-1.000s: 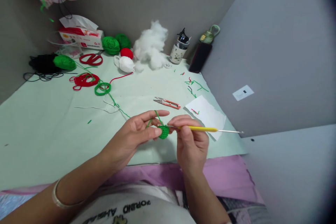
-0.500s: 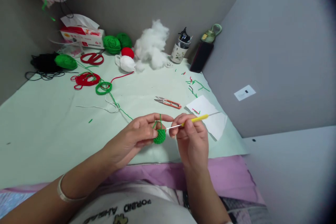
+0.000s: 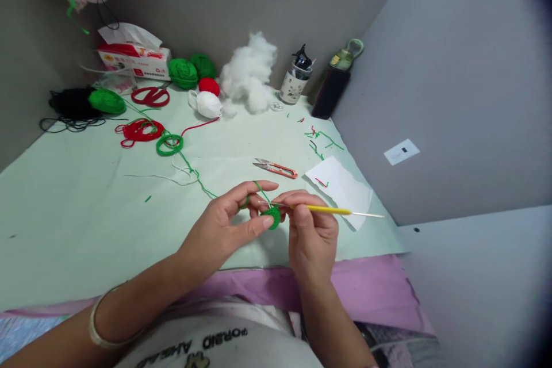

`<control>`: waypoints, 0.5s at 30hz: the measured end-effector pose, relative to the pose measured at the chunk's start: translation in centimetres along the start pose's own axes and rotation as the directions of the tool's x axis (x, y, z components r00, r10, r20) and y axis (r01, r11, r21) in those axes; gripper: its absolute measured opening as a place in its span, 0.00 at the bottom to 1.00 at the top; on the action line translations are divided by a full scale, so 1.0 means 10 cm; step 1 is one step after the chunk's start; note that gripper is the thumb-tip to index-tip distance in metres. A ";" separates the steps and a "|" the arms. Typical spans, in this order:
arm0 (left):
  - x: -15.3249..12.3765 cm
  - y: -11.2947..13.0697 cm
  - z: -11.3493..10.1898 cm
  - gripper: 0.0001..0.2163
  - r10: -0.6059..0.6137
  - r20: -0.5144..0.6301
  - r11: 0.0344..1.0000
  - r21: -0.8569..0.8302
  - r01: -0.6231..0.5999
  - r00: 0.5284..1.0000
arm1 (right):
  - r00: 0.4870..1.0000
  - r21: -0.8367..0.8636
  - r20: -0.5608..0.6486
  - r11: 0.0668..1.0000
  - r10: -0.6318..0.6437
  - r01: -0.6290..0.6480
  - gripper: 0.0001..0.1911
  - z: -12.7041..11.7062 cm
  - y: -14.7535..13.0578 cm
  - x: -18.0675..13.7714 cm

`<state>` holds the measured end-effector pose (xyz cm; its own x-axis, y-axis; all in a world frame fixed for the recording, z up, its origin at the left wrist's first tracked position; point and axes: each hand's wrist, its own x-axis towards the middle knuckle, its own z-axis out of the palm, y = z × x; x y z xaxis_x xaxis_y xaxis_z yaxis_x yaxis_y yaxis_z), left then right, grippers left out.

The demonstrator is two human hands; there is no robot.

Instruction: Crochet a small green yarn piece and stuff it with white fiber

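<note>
Between thumb and fingers, my left hand (image 3: 228, 215) pinches a small round green crochet piece (image 3: 271, 218). A strand of green yarn (image 3: 261, 191) runs from the piece up over my raised left index finger, and more of it trails back across the table. My right hand (image 3: 313, 230) is closed around the yellow handle of a crochet hook (image 3: 325, 209). The hook's thin metal shaft points left and lies at the top edge of the green piece; whether its tip is in a stitch is hard to tell.
Orange thread snips (image 3: 276, 168) lie beyond my hands, near a white paper (image 3: 342, 190) with yarn scraps. Farther back are red scissors (image 3: 150, 96), a white yarn ball (image 3: 206, 104), white stuffing (image 3: 252, 72), a pen jar (image 3: 295, 83) and a tissue box (image 3: 135, 60). A grey partition (image 3: 452, 80) stands at the right.
My right hand has tilted the hook flatter and brought its shaft left over the green piece. My left hand has turned the piece and shifted its thumb onto its front.
</note>
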<state>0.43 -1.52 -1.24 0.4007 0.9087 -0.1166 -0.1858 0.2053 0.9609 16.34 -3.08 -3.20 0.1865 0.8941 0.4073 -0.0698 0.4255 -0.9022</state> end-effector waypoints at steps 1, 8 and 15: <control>0.00 0.01 -0.01 0.18 0.003 -0.004 1.000 -0.007 -0.003 1.000 | 1.000 0.045 -0.008 0.999 0.028 -0.028 0.09 -0.01 0.00 0.01; 0.01 0.07 0.00 0.17 -0.003 0.020 0.998 -0.065 0.004 1.000 | 0.989 0.229 0.045 0.963 0.138 -0.145 0.10 -0.03 -0.05 0.10; 0.00 0.06 -0.02 0.15 0.030 -0.047 0.998 0.062 -0.027 0.998 | 0.997 -0.040 0.073 0.999 -0.025 0.028 0.11 -0.08 -0.12 0.05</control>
<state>0.12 -1.37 -0.73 0.3523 0.9306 -0.0994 -0.1405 0.1576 0.9775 17.27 -3.28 -2.02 0.1162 0.8909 0.4391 -0.0256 0.4447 -0.8953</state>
